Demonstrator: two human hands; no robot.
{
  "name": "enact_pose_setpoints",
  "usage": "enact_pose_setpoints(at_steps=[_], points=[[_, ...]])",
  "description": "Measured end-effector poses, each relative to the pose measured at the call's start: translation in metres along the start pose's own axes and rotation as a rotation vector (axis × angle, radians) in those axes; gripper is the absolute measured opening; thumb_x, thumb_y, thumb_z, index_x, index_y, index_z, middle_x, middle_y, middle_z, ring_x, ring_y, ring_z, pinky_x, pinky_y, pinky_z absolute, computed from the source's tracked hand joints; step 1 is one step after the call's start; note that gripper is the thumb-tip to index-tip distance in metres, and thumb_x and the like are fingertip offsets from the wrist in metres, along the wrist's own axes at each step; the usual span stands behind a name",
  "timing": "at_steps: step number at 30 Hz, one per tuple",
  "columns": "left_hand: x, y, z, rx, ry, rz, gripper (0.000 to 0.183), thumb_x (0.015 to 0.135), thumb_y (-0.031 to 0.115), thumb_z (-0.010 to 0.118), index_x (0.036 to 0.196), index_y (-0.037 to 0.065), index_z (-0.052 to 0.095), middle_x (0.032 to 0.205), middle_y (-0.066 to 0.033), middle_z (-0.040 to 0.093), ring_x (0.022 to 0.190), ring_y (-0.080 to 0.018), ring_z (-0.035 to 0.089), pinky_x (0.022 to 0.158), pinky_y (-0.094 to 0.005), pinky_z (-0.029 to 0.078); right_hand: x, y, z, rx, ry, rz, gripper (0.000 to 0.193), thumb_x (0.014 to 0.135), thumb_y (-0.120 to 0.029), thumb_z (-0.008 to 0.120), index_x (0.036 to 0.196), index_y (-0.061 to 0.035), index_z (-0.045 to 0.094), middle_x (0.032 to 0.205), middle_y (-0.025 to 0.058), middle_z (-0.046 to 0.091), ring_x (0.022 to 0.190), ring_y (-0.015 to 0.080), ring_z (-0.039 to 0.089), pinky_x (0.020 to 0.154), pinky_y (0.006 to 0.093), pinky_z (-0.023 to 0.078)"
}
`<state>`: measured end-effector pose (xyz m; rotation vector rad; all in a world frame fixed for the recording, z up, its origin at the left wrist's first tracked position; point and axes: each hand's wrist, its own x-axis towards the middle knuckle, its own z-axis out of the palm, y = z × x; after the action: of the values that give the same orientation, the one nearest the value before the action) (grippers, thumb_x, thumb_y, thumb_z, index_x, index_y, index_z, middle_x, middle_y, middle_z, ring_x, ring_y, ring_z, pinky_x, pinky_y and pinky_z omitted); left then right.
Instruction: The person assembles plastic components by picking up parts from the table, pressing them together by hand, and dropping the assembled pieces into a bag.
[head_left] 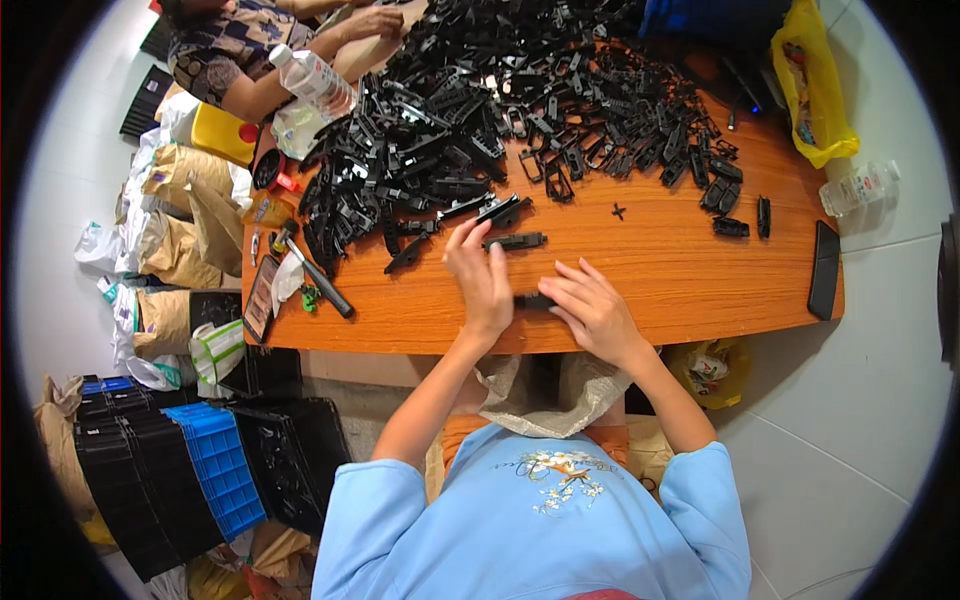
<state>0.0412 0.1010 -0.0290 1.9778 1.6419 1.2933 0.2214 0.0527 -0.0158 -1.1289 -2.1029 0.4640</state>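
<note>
My left hand is over the table near its front edge, fingers stretched upward and thumb apart, with nothing seen in its grip. Its side is close to the left end of a small black plastic part. At that part's right end is my right hand, thumb and forefinger around it and the other fingers extended. Another long black plastic part lies just beyond, beside my left fingertips. Farther off spreads a large heap of black plastic parts.
The wooden table carries a hammer and phone at left. A black case and clear bottle are at right. Another person's arm rests far left. Crates stand on the floor; a woven sack covers my lap.
</note>
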Motion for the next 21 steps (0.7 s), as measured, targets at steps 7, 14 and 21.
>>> enact_pose_setpoints(at_steps=[7,14,21], points=[[0.006,-0.014,-0.023,0.122,-0.130,0.179,0.037,0.085,0.010,0.067,0.121,0.007,0.059,0.120,-0.0118,0.049,0.111,-0.0298,0.043,0.094,-0.0393,0.036,-0.045,-0.037,-0.022,-0.035,-0.203,-0.119,0.036,0.080,-0.013,0.068,0.115,-0.0128,0.064,0.123,0.0052,0.061,0.124,0.0269,0.051,0.107,0.0475,0.036],[-0.002,-0.016,-0.025,0.254,-0.187,0.314,0.026,0.081,0.017,0.073,0.105,0.011,0.066,0.121,-0.0092,0.049,0.112,-0.0284,0.042,0.093,-0.0412,0.034,-0.042,0.031,-0.086,-0.251,0.416,0.444,0.025,0.083,-0.006,0.063,0.108,-0.0023,0.064,0.112,0.0130,0.063,0.104,0.0312,0.059,0.091,0.0373,0.048],[-0.022,-0.001,-0.021,0.104,-0.273,0.304,0.025,0.078,0.015,0.074,0.101,0.012,0.068,0.114,-0.0077,0.054,0.107,-0.0286,0.047,0.089,-0.0413,0.036,-0.045,0.104,-0.131,-0.903,0.257,0.334,0.041,0.080,0.005,0.057,0.121,-0.0002,0.056,0.110,0.0102,0.059,0.096,0.0276,0.057,0.086,0.0358,0.048]])
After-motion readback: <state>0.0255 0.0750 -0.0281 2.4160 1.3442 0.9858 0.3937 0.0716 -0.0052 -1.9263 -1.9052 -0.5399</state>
